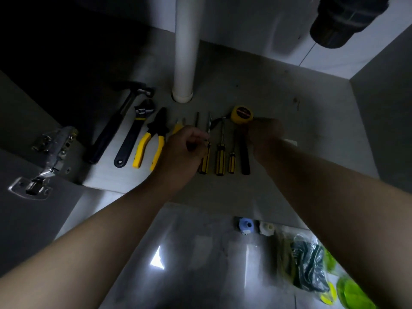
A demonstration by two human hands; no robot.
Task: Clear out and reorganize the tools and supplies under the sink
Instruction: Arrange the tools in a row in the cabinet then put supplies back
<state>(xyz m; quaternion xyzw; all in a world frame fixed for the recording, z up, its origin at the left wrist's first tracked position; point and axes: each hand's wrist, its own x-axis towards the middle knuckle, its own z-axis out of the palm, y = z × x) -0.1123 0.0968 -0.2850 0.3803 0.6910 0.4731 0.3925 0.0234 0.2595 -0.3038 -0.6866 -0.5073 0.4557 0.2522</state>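
L fingers (200, 140) are curled, tips pinching the metal shaft of a yellow-and-black screwdriver (205, 161) that lies on the cabinet floor (278, 97). R fingers (258, 122) are bunched against the lower-right edge of a yellow tape measure (242, 113). That area is blurred, so can't tell if they grip it or only touch it. L hand (182, 150) and R hand (265, 134) reach in on bare forearms, in dim light.

Tools lie in a row, approx. parallel, handles toward the viewer. From left: hammer (116, 128), adjustable wrench (133, 132), yellow-handled pliers (153, 139), a small yellow tool (177, 128) partly hidden by L hand, the pinched screwdriver, a second screwdriver (220, 161), a short screwdriver (231, 165), and a black-handled tool (244, 157) just beside R hand. The tape measure sits at the row's far right end.

A white pipe (186, 52) stands upright behind the row, w/ a door hinge (51, 150) at left. Nearer, on the tiled floor (200, 253): a blue fitting (245, 225), a white fitting (266, 227) and a clear bag (307, 264) w/ green items.
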